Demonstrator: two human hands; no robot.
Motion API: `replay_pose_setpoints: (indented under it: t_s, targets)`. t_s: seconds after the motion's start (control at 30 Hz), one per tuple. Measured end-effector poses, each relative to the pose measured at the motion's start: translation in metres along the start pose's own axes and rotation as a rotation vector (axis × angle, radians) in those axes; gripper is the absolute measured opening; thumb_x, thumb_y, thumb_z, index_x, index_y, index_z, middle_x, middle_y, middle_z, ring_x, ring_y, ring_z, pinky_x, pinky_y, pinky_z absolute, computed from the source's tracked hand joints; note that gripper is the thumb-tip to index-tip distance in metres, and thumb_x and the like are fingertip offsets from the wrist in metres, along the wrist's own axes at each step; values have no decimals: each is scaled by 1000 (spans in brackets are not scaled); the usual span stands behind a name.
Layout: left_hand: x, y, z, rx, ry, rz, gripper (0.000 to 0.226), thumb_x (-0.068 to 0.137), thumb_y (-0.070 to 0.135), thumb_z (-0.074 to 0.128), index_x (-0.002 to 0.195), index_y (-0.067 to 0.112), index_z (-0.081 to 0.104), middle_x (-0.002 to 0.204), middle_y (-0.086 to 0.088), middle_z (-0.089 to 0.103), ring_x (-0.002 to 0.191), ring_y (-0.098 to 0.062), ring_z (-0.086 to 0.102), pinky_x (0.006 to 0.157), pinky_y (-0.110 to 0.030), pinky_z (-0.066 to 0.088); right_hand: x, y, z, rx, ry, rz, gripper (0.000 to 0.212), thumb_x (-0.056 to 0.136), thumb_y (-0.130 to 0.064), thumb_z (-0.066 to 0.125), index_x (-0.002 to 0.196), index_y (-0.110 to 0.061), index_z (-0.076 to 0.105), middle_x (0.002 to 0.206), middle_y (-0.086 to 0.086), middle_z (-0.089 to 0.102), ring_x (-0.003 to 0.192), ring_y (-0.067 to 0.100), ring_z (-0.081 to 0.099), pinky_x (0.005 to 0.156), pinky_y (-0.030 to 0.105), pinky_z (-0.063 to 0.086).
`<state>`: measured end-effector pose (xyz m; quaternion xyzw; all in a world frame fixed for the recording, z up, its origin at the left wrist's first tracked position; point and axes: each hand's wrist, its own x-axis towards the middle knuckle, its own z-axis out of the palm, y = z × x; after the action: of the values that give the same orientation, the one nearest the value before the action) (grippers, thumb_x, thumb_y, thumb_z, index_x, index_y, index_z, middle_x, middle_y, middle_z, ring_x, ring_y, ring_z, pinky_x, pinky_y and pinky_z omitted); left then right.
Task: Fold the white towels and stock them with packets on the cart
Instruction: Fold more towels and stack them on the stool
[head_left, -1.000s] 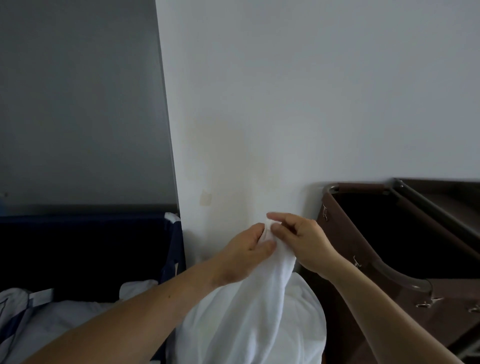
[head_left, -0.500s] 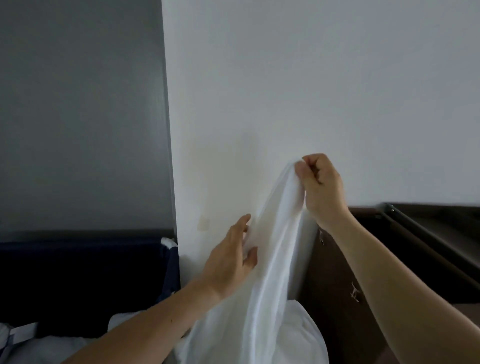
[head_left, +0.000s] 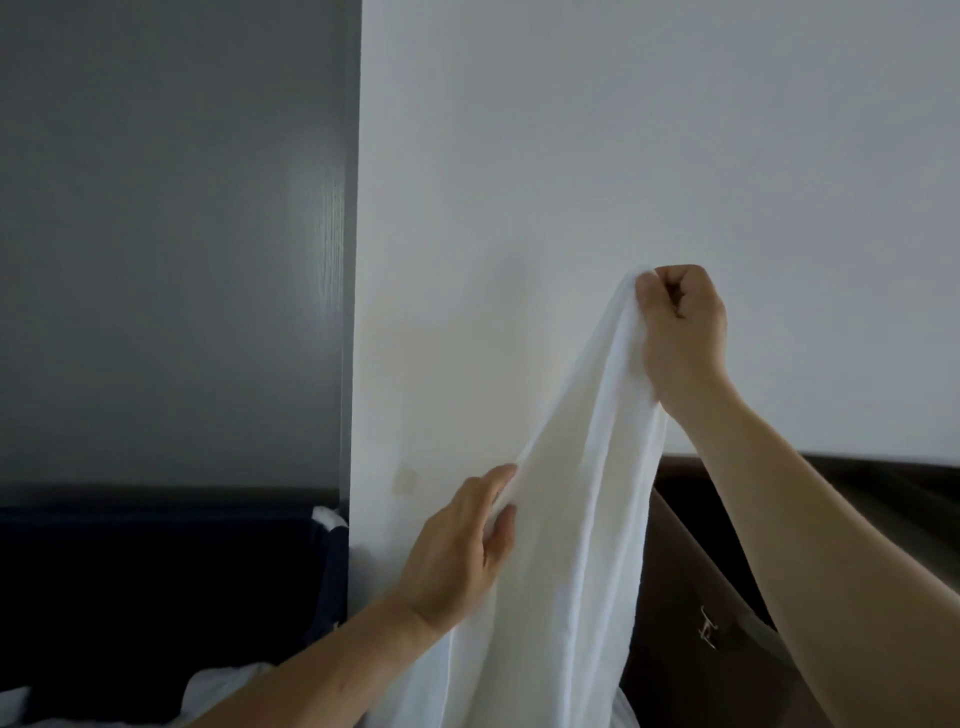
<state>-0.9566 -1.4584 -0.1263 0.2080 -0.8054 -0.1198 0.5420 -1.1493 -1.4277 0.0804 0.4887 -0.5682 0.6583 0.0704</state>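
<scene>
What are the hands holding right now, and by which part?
One white towel, in both hands. The right hand pinches its bunched top end, held high; the left hand grips its left edge lower down.

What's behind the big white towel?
The white wall stands behind the towel, with the brown cart passing behind its right edge. What the cloth covers is hidden.

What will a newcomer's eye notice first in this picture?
A white towel hangs in the middle, raised before the pale wall. The right hand grips its top, and the left hand pinches its edge lower down. A dark brown cart stands at the lower right.
</scene>
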Motion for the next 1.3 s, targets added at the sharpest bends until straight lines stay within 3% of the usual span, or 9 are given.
replay_pose_setpoints:
  t_s: [0.13, 0.37, 0.47, 0.6, 0.7, 0.77, 0.87, 1.03, 1.3]
  targets:
    - [-6, -6, -1, 84, -53, 118, 37, 99, 27, 53, 134, 20, 43, 89, 3, 59, 63, -12, 57, 56, -32, 53, 1, 2, -5, -19, 15, 5, 10, 99, -24, 53, 94, -16, 52, 79, -14, 50, 67, -1, 46, 62, 15, 39]
    - [-23, -35, 0, 165, -146, 142, 9, 98, 29, 52, 101, 22, 48, 87, 3, 54, 59, -17, 56, 50, -31, 54, 5, 5, -14, -53, 30, 25, 10, 99, -26, 53, 95, -17, 53, 79, -15, 50, 67, -1, 46, 61, 16, 38]
    - [-31, -43, 1, 129, -184, 11, 14, 98, 39, 49, 98, 27, 56, 83, 8, 57, 62, -11, 58, 55, -31, 54, 4, 6, -15, -60, 31, 23, 9, 99, -26, 54, 95, -17, 53, 80, -16, 51, 67, -1, 46, 61, 12, 37]
    - [-41, -47, -2, -84, -210, -331, 43, 97, 56, 41, 84, 20, 61, 75, 7, 59, 67, -12, 59, 66, -41, 53, 4, 11, -18, -79, 30, 36, 9, 99, -25, 54, 95, -17, 55, 80, -15, 52, 69, -1, 47, 62, 15, 38]
    - [-41, -47, -7, -153, -189, -475, 22, 102, 32, 51, 89, 22, 66, 80, -1, 66, 75, -20, 64, 74, -41, 55, 5, 17, -24, -110, 37, 57, 8, 98, -25, 54, 95, -17, 55, 80, -14, 52, 69, -1, 47, 60, 10, 37]
    - [-39, -45, -10, -171, -211, -511, 16, 101, 24, 53, 102, 25, 69, 91, -1, 71, 87, -18, 67, 80, -30, 56, 4, 22, -29, -121, 46, 75, 8, 98, -24, 54, 95, -17, 55, 79, -14, 51, 69, -1, 47, 55, 5, 34]
    - [-34, -47, -17, -223, -305, -565, 23, 99, 27, 57, 118, 23, 69, 104, 11, 72, 96, -2, 66, 85, -15, 53, 4, 29, -36, -127, 52, 100, 9, 98, -24, 53, 94, -16, 56, 79, -14, 52, 69, 0, 47, 53, 3, 34]
    - [-23, -55, -30, -117, -535, -658, 24, 94, 37, 63, 108, 22, 76, 105, 13, 74, 90, -1, 69, 84, -16, 54, 1, 41, -40, -124, 1, 141, 10, 98, -26, 55, 95, -16, 57, 80, -11, 53, 69, 4, 47, 60, 22, 39]
    - [-25, -48, -45, -251, -481, -656, 25, 98, 30, 59, 117, 22, 73, 105, 16, 74, 101, -3, 69, 90, -17, 52, 3, 55, -52, -149, 16, 168, 10, 97, -25, 55, 97, -15, 59, 84, -6, 56, 79, 15, 50, 72, 27, 38]
